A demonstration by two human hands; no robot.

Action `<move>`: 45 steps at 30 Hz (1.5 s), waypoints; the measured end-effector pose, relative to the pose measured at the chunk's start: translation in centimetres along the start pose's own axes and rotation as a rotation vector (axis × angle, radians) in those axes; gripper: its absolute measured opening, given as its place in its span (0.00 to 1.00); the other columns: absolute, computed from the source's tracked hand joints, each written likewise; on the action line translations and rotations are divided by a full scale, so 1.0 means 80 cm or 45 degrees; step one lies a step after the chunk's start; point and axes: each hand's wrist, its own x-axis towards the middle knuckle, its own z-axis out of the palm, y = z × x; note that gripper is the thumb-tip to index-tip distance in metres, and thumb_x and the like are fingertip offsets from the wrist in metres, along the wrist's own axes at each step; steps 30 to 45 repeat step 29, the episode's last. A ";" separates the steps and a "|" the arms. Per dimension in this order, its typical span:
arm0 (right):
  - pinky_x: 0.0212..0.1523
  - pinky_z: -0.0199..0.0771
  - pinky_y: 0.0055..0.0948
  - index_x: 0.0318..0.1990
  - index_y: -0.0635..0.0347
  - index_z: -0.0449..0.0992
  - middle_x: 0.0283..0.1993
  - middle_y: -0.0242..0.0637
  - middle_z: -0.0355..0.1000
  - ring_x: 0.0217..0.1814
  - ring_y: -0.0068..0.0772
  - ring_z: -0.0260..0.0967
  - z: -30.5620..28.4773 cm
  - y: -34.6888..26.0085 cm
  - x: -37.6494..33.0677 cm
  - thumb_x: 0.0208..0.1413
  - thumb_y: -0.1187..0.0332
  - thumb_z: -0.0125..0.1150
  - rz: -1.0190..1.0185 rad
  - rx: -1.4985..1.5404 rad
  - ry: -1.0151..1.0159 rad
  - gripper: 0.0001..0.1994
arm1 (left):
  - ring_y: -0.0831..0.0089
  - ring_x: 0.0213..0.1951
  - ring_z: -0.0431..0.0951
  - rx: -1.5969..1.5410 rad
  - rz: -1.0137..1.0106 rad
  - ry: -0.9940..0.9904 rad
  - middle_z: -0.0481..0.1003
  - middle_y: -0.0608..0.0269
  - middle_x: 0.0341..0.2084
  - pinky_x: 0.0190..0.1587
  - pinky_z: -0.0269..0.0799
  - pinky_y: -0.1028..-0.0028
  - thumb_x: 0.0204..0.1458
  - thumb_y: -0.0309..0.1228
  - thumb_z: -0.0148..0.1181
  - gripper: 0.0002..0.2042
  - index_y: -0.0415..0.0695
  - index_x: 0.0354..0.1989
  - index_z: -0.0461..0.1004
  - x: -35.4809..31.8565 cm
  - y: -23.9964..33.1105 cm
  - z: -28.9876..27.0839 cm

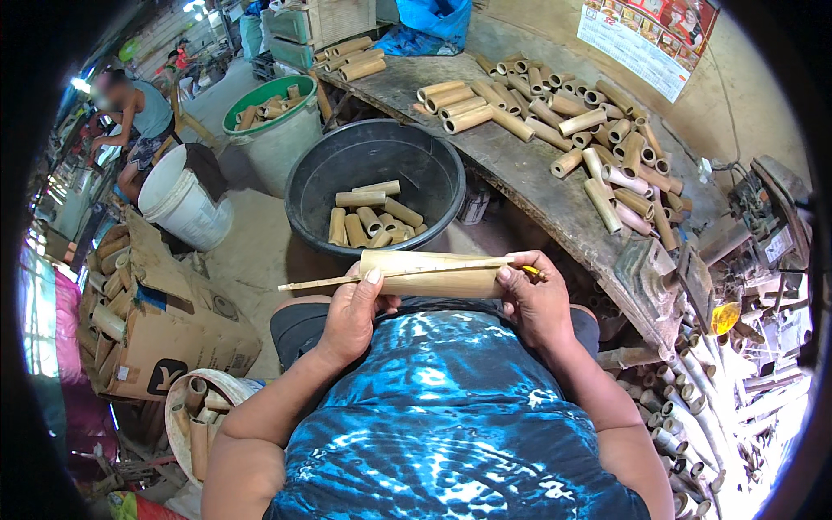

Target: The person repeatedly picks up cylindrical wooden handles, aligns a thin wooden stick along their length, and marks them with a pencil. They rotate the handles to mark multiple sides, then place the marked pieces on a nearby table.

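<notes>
Across my lap I hold a pale bamboo tube [442, 284] sideways between my hands. A thin bamboo strip [322, 282] lies along the tube and sticks out past its left end. My left hand [354, 319] grips the tube's left end, thumb pressed on the strip. At the right end my right hand [537, 303] pinches the tube and the strip's tip. A yellow pencil [530, 270] also sits between the right-hand fingers. Just beyond, a round black tub [295, 186] holds several cut bamboo tubes [381, 217].
At the right, a workbench [511, 173] carries a heap of bamboo tubes [607, 130]; a metal vise [659, 269] stands at its near end. On the left are a cardboard box [195, 334], a white bucket [204, 217] and a green-rimmed bin [277, 143]. Another person [139, 117] sits far left.
</notes>
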 end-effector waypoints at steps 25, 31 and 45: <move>0.25 0.71 0.18 0.37 0.61 0.74 0.30 0.29 0.72 0.25 0.17 0.69 -0.009 0.005 0.023 0.59 0.70 0.62 -0.148 -0.036 0.078 0.05 | 0.79 0.36 0.70 0.201 -0.223 0.032 0.72 0.64 0.39 0.41 0.70 0.75 0.66 0.47 0.43 0.23 0.37 0.53 0.68 0.000 -0.001 -0.010; 0.26 0.72 0.18 0.37 0.60 0.75 0.31 0.30 0.73 0.27 0.19 0.72 -0.012 0.011 0.021 0.59 0.70 0.63 -0.192 0.066 0.110 0.05 | 0.79 0.37 0.70 0.333 -0.108 -0.014 0.72 0.64 0.40 0.42 0.70 0.75 0.66 0.49 0.42 0.26 0.36 0.55 0.67 -0.004 0.002 -0.004; 0.26 0.72 0.18 0.37 0.60 0.75 0.31 0.30 0.73 0.27 0.19 0.72 -0.012 0.011 0.021 0.59 0.70 0.63 -0.192 0.066 0.110 0.05 | 0.79 0.37 0.70 0.333 -0.108 -0.014 0.72 0.64 0.40 0.42 0.70 0.75 0.66 0.49 0.42 0.26 0.36 0.55 0.67 -0.004 0.002 -0.004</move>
